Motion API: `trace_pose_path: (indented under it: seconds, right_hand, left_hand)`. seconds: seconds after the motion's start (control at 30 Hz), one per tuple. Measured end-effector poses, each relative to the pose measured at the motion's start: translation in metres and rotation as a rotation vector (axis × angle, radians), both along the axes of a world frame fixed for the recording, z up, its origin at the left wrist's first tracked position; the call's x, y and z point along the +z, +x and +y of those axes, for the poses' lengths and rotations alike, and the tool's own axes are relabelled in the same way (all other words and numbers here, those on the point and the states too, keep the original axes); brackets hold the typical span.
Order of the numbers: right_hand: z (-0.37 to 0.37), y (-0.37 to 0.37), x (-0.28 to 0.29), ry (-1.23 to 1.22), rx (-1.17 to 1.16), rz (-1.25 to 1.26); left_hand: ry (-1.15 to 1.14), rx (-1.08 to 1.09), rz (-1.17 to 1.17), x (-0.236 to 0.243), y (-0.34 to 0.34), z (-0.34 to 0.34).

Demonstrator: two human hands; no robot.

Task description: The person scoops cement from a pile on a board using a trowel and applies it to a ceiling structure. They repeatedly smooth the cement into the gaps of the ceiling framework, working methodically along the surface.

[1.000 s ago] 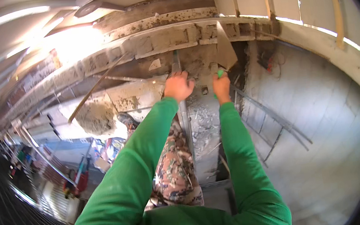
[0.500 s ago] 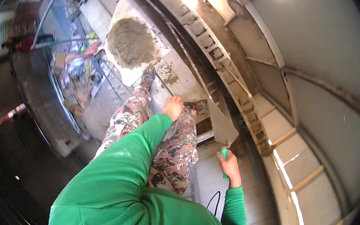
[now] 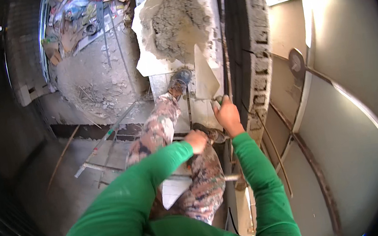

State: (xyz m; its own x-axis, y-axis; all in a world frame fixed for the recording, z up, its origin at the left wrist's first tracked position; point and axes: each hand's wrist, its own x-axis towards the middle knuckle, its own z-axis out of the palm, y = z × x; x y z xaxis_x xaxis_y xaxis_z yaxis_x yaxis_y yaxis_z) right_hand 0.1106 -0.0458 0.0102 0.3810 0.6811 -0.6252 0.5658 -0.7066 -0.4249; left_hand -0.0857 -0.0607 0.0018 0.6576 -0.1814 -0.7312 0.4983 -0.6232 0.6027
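Note:
My right hand (image 3: 229, 117) is closed round the handle of a trowel (image 3: 205, 79), its pointed pale blade aimed away from me. The blade's tip reaches the near edge of a heap of wet grey mortar (image 3: 167, 29); whether it touches cannot be made out. Under the mortar lies a white sheet (image 3: 148, 63) on a plank-like platform. My left hand (image 3: 197, 141) rests by my right knee, over the camouflage trousers (image 3: 205, 174). Its fingers are curled in, and anything inside them is hidden. My shoes stand on the platform, one close to the sheet.
A hollow-block wall (image 3: 258, 59) runs along the right, with a dark gap beside the platform. Large grey panels (image 3: 344, 49) stand beyond it. Lower on the left are rubble and scraps (image 3: 78, 25) and a metal frame (image 3: 103, 141). A thin stick (image 3: 275, 155) leans at right.
My view has swung toward the mortar. My right hand has carried the trowel forward from beside the platform to the heap's near edge. My left hand stays by the knee.

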Motion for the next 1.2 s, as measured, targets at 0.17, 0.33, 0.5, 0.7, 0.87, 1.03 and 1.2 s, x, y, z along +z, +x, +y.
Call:
trace_pose_path:
  seconds: [0.17,0.33,0.5,0.7,0.87,1.03,1.2]
  right_hand:
    - [0.163,-0.059,-0.215,-0.216,0.398,0.321]
    - [0.238,-0.064,-0.330,-0.263,0.514,0.202]
    - [0.217,0.023,-0.329,0.042,0.312,-0.001]
    - [0.130,-0.067,-0.275,-0.164,0.022,0.203]
    - [0.251,-0.154,-0.330,-0.106,0.145,0.325]
    - [0.322,-0.079,-0.372,0.037,-0.106,0.173]
    - [0.239,-0.012,-0.308,-0.061,-0.300,0.529]
  left_hand:
    - [-0.228,0.587,-0.385,0.002,0.040,0.013]
    - [-0.622,1.138,-0.331,0.016,0.060,0.062]
    - [-0.369,0.528,-0.303,0.008,0.065,0.064]
    - [-0.425,0.743,-0.296,0.007,0.073,0.041]
    - [-0.587,1.420,-0.245,0.020,0.066,0.068]
    - [-0.272,0.943,-0.437,-0.004,0.065,0.020]
    - [-0.357,0.532,-0.407,0.006,0.077,0.038]
